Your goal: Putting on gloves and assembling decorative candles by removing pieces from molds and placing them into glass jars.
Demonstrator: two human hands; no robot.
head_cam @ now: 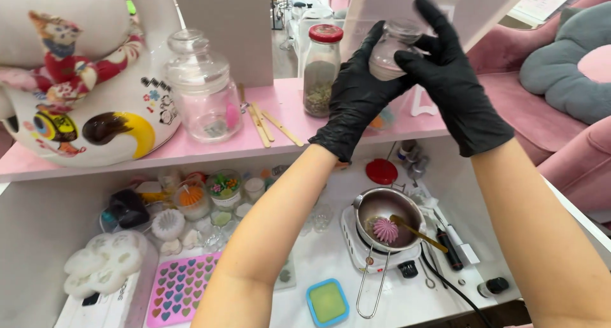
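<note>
Gripping a small glass jar (389,51), left hand (356,95) cups it, right hand (453,79) fingers curl around its lid; twisting looks next

2 black-gloved hands: the left hand (358,89) and right hand (453,79) share 1 small glass jar (389,51) between their fingers (425,40). Left of the fingers stand 2 glass jars (202,89), (320,70) and 3 wooden sticks (267,124). Below them sits 1 metal pot (385,210).
</note>
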